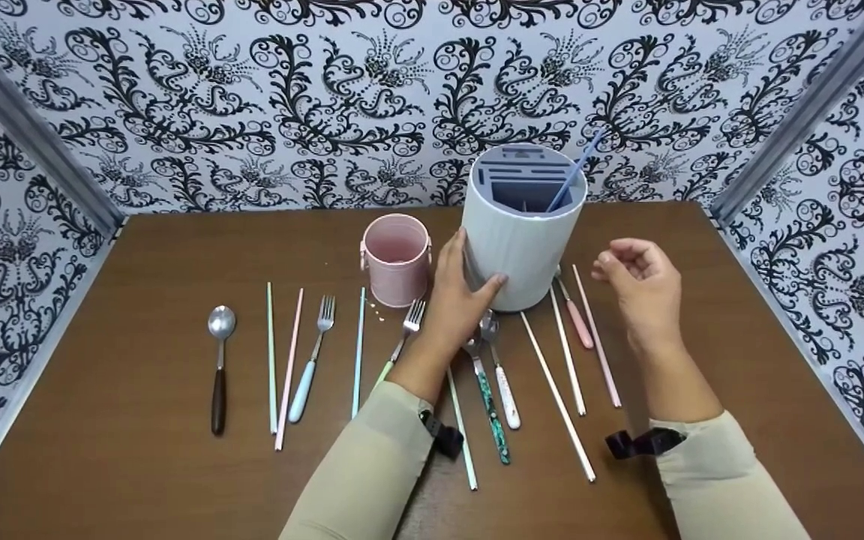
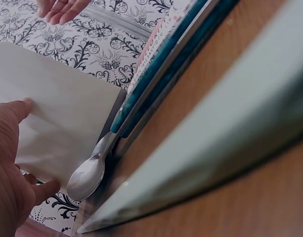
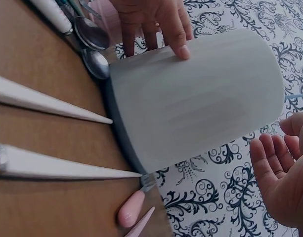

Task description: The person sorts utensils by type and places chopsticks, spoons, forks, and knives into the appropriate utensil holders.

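A tall white utensil holder (image 1: 523,247) with a grey slotted top stands at the back of the table. One blue chopstick (image 1: 578,171) leans out of its large front compartment. My left hand (image 1: 462,296) holds the holder's left side, thumb on the front and fingers around the side, as the right wrist view also shows. To the right of the holder, my right hand (image 1: 640,289) is raised with loosely curled fingers and nothing in them. Two spoons, one green-handled (image 1: 488,405) and one white-handled (image 1: 505,390), lie below the holder.
A pink cup (image 1: 396,262) stands left of the holder. Around the table lie a dark-handled spoon (image 1: 219,367), a blue-handled fork (image 1: 312,367), a green-handled fork (image 1: 411,322), a pink-handled utensil (image 1: 579,322) and several chopsticks (image 1: 558,394). Patterned walls (image 1: 252,112) enclose the back and sides.
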`<state>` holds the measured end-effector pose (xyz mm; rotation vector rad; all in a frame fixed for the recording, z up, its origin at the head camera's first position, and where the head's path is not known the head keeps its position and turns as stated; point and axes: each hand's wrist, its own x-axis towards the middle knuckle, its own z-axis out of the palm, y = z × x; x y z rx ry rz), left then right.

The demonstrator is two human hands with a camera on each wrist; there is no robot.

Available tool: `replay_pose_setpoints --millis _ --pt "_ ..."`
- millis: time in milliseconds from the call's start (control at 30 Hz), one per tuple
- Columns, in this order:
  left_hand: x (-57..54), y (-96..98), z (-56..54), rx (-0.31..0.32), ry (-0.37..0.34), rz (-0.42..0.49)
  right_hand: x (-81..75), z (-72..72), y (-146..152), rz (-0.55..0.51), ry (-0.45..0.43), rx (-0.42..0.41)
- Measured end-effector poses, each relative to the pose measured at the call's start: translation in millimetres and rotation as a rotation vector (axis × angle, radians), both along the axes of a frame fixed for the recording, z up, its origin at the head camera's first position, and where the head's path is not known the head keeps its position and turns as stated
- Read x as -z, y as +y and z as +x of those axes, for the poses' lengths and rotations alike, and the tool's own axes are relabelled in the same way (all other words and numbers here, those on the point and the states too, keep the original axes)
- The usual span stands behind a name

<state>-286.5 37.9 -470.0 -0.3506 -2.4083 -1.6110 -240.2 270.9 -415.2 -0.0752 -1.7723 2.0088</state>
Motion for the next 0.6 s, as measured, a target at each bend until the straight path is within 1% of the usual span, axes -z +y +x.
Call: replay_pose_setpoints --millis 133,300,467,600 --pt "1.7 1.6 -0.3 0.006 0.006 0.001 5.9 5.6 4 0.032 -0.034 -0.014" --pt "0.3 2.1 0.1 0.007 0.004 -0.007 8.3 9.3 10 0.127 -0.054 -0.027" --pt "-2.3 0.9 0.5 0.008 -0.027 -0.008 12.7 9.7 14 0.285 -0.075 -0.036" --pt "-1.1 1.6 0.7 -0.001 -0.028 -0.015 15.6 10.3 19 0.394 -0.108 -0.044"
